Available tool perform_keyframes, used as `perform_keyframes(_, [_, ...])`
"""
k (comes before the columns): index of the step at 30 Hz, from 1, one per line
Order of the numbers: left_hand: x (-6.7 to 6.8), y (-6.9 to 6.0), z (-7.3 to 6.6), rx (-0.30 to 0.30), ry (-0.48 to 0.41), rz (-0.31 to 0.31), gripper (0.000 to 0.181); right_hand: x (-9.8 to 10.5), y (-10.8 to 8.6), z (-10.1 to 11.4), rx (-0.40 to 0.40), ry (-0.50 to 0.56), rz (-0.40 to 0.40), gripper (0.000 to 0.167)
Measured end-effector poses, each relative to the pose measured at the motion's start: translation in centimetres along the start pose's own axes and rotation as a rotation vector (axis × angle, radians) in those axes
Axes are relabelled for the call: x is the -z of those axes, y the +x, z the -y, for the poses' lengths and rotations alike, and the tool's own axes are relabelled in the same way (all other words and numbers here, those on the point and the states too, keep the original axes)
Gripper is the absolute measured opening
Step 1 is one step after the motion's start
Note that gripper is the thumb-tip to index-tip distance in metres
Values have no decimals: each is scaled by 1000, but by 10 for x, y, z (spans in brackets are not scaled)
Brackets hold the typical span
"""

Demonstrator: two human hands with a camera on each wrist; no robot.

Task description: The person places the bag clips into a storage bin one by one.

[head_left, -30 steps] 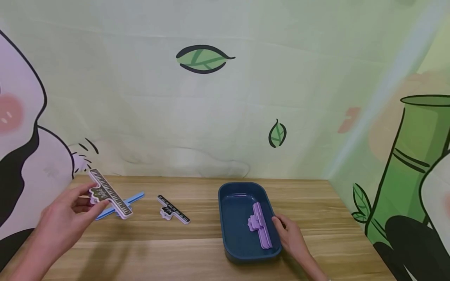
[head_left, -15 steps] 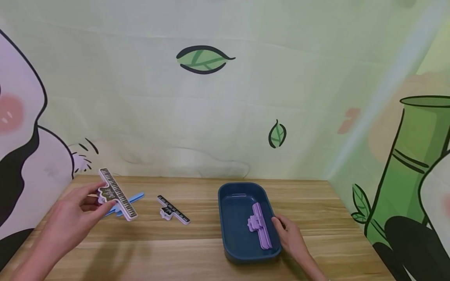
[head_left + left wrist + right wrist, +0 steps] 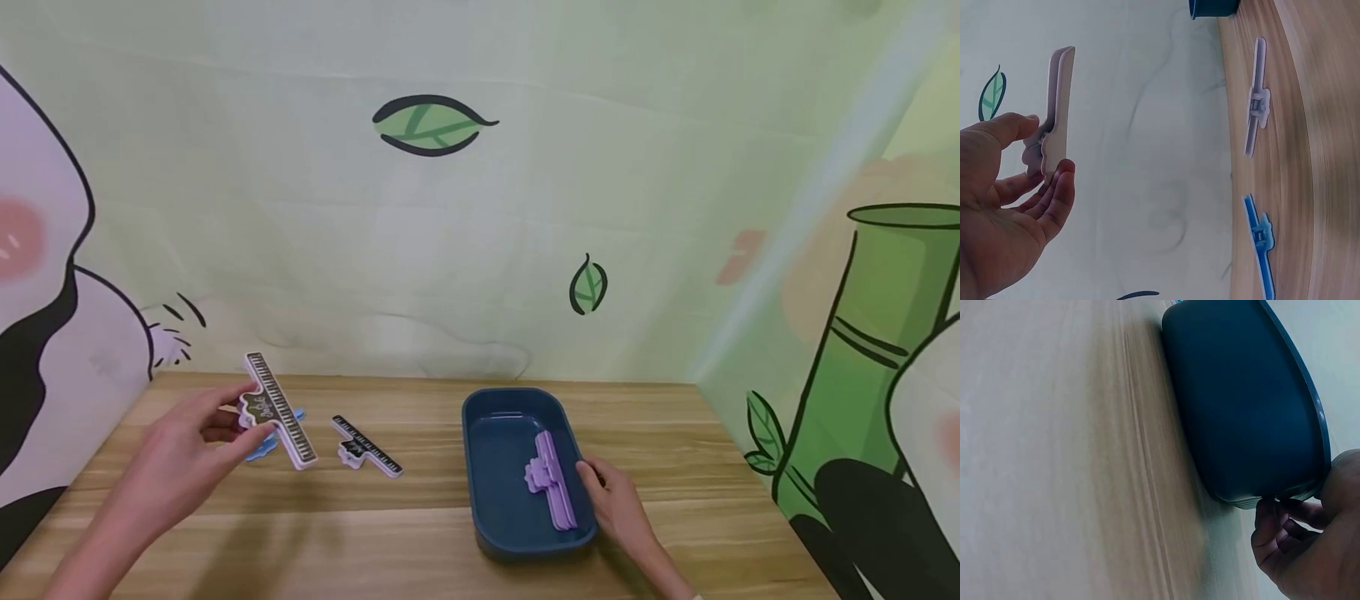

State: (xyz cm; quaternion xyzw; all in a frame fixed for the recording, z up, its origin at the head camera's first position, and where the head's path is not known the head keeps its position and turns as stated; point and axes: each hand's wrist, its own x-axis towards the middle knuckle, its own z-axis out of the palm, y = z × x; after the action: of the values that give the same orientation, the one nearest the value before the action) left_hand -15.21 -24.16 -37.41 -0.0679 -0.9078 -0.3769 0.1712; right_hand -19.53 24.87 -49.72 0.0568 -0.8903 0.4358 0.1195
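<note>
My left hand [image 3: 187, 454] pinches a piano-key clip [image 3: 281, 412] between thumb and fingers, in the air above the table's left part. The left wrist view shows that clip [image 3: 1055, 115] from its edge, held by the left hand [image 3: 1016, 194]. Partly hidden behind it on the table is a blue clip [image 3: 262, 448]. A smaller-looking piano-key clip [image 3: 367, 447] lies to the right. My right hand [image 3: 618, 508] grips the right rim of a dark blue bin [image 3: 491, 492], inside which lies a purple clip [image 3: 553, 483]. In the right wrist view the right hand [image 3: 1310, 544] holds the bin's edge.
The wooden table [image 3: 375, 542] has its back edge against a pale green printed cloth [image 3: 300, 208] with leaf drawings. In the left wrist view, the blue clip [image 3: 1262, 240] and the other clip [image 3: 1257, 103] lie apart on the wood.
My left hand has moved to the right with its clip, which now covers much of the blue clip in the head view. The right hand, the bin and the purple clip have stayed in place.
</note>
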Motion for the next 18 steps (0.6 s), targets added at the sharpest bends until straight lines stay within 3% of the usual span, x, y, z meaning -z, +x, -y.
perform_keyframes(18, [-23,13,-26,-78,-42,51,53,0,0,2,-14,7,5,20])
